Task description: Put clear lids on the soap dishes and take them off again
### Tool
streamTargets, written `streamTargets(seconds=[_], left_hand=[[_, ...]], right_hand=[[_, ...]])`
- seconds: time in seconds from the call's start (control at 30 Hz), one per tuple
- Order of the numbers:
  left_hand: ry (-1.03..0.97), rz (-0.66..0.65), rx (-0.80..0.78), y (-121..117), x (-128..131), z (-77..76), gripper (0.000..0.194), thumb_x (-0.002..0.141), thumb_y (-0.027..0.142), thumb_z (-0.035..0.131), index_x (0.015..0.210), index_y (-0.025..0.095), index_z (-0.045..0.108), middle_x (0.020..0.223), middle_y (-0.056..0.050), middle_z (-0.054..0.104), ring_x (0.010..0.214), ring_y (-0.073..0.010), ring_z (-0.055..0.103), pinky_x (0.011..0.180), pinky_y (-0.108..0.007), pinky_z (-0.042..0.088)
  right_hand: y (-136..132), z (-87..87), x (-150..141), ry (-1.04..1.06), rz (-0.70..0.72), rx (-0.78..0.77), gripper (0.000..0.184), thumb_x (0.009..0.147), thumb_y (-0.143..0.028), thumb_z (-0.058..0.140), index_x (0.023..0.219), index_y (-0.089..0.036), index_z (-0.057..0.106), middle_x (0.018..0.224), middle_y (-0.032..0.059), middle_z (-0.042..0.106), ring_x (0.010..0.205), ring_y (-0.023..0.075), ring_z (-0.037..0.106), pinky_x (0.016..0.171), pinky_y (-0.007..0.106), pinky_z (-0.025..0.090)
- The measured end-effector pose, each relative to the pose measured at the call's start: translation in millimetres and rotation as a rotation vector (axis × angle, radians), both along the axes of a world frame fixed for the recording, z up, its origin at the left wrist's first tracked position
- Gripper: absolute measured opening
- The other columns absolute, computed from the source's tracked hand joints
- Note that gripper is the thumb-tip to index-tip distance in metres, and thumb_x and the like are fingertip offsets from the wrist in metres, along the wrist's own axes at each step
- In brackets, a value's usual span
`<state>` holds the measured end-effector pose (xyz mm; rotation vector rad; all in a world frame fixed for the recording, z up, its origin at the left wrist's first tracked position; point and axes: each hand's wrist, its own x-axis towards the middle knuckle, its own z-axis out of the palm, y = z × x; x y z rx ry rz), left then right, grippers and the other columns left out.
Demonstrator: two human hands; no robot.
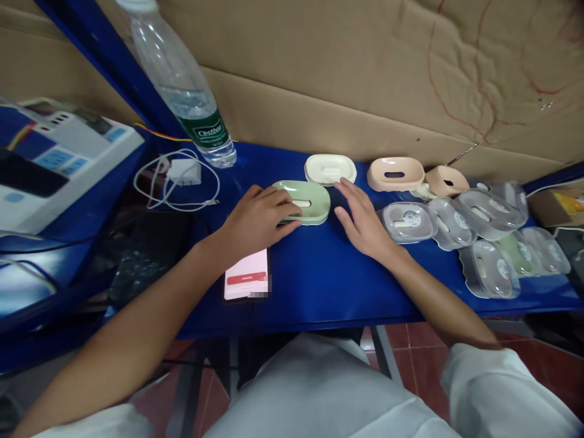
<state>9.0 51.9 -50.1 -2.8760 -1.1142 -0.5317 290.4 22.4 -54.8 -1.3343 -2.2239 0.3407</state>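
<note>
My left hand (267,213) is closed over the left end of a green oval plastic case (316,204) on the blue table. A cream-coloured strip (298,204) shows in the slot at the case's middle. The far-left end of the case is hidden under my fingers. My right hand (362,219) is open beside the case, fingers spread and holding nothing. Its fingertips are close to the front edge of a cream oval tray (330,167) behind the green case; I cannot tell whether they touch it.
To the right are a peach oval case (395,173), another peach piece (446,180) and several clear-covered cases (407,222). At left stand a water bottle (191,97), a white charger with cable (184,171) and a power strip (73,158). A phone (246,274) lies near my left wrist.
</note>
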Motion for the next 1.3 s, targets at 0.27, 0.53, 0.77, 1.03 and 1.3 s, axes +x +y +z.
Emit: streamTargets(seconds=[0.27,0.53,0.77,1.03,1.3], left_hand=[[0.015,-0.042,0.002,-6,5,0.2,0.028,0.107,0.026,0.055,0.121,0.02,0.078,0.114,-0.01,0.078,0.106,-0.0304,0.072,0.087,-0.044,0.049],[-0.031,-0.065,-0.063,-7,5,2.4,0.031,0.106,0.021,0.052,0.123,0.02,0.078,0.119,-0.01,0.079,0.113,-0.0316,0.072,0.092,-0.047,0.052],[-0.055,-0.07,-0.036,-6,5,-3.7,0.029,0.106,0.022,0.054,0.122,0.022,0.079,0.116,-0.01,0.078,0.11,-0.0308,0.072,0.091,-0.046,0.051],[-0.041,-0.084,-0.014,-5,3,-2.6,0.028,0.106,0.023,0.054,0.118,0.021,0.078,0.116,-0.009,0.078,0.11,-0.0292,0.071,0.09,-0.043,0.05],[-0.069,-0.109,-0.091,-6,4,-4.4,0.028,0.105,0.021,0.054,0.119,0.024,0.079,0.119,-0.008,0.077,0.112,-0.029,0.071,0.093,-0.044,0.05]], right_hand=[[-7,43.4,29,-0.252,-0.082,0.089,0.049,0.111,-0.035,0.039,0.156,-0.023,0.055,0.162,0.0111,0.056,0.153,0.0311,0.051,0.126,0.057,0.041],[44,94.3,133,-0.771,-0.599,-0.394,0.044,0.107,-0.046,0.048,0.123,-0.017,0.077,0.135,0.0237,0.072,0.123,0.0391,0.067,0.101,0.052,0.049],[61,59.0,165,-0.642,-0.484,-0.427,0.082,0.102,-0.056,0.062,0.168,-0.014,0.038,0.165,0.0242,0.049,0.148,0.035,0.05,0.115,0.043,0.04],[76,61.8,165,-0.559,-0.428,-0.313,0.086,0.087,-0.045,0.082,0.16,-0.013,0.051,0.157,0.0205,0.06,0.138,0.0358,0.058,0.117,0.045,0.042],[2,121.4,143,-0.676,-0.617,0.198,0.06,0.095,-0.06,0.073,0.145,-0.027,0.067,0.153,0.0175,0.063,0.146,0.04,0.054,0.121,0.062,0.04]])
